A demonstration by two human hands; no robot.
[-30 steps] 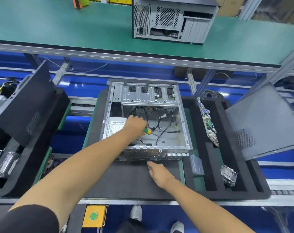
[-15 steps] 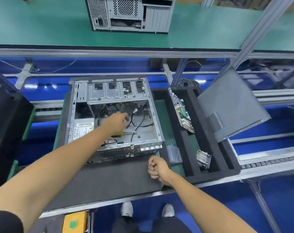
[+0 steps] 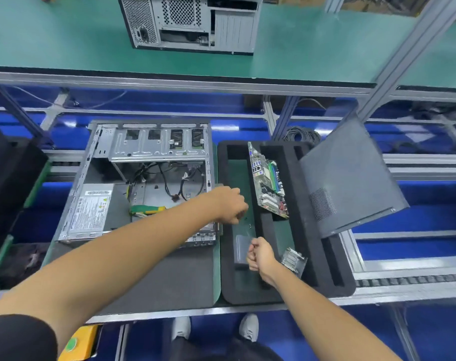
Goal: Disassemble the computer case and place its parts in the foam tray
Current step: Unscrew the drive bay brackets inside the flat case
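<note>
Computer case [image 3: 143,183] lies open beside the foam tray [image 3: 286,287], over which both curled hands, left [image 3: 228,204] and right [image 3: 260,256], seem to be dropping small screws, contents unclear; next, more unscrewing.

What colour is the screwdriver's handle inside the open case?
Green and yellow screwdriver handle, clearest in the head view.

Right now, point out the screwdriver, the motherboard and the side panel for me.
screwdriver [image 3: 146,210]: head view, on its green and yellow handle.
motherboard [image 3: 267,184]: head view, on the middle of the board's face.
side panel [image 3: 352,178]: head view, on its flat grey face.
</note>
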